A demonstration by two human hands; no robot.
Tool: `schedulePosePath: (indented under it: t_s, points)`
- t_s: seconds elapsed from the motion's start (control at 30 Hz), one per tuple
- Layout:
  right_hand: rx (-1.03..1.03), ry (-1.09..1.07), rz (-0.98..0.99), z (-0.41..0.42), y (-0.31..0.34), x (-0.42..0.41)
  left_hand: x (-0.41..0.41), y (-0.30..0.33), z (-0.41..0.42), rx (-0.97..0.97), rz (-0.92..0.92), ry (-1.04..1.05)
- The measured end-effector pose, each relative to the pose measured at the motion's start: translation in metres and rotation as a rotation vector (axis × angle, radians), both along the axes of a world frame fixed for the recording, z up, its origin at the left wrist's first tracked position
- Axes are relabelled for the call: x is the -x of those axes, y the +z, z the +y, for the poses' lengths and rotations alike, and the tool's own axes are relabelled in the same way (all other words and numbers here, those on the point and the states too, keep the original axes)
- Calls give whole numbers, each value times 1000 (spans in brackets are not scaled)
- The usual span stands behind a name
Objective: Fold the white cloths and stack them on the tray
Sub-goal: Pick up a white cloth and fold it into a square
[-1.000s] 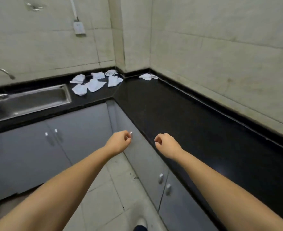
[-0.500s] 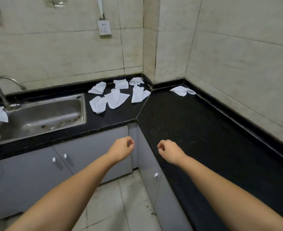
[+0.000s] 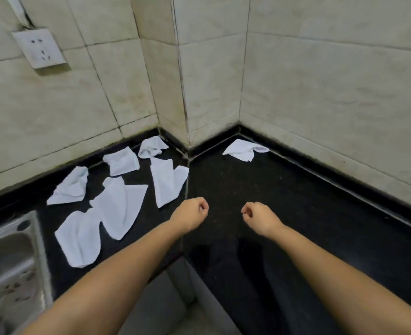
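Both fists, left hand [image 3: 191, 215] and right hand [image 3: 260, 217], now over counter [image 3: 284, 201] beside cloths [image 3: 117, 206].

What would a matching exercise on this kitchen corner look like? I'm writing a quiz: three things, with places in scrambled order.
Things:
1. lone cloth
2. sink
3. socket

Places:
A. on the left wall
B. lower left, set into the countertop
C. right of the wall corner, by the backsplash

Pairs: 1-C, 2-B, 3-A

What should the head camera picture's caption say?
Two fists above a black counter with scattered white cloths.
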State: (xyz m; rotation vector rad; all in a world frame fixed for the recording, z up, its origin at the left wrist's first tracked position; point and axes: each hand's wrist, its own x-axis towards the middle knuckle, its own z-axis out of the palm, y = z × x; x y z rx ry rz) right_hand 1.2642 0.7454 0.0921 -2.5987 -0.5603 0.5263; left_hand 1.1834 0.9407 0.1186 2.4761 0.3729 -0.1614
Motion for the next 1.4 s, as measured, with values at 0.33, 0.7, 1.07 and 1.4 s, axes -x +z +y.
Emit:
schedulePosePath:
  t_s: [0.33,0.7,1.07,1.4]
  points:
    - [11,-210,10,29,-27,-146,-175,-30,41,-10,64,-228]
    - [40,-186,-164,72,-82,-291,-346,-109,37,-314,-206,-240]
    - [-260,-400,-185,59,-64,-283,-348,-103,60,87,-230,-112]
    - [-573,-514,-330,22,41,-188,-256,-13,72,355,-304,52]
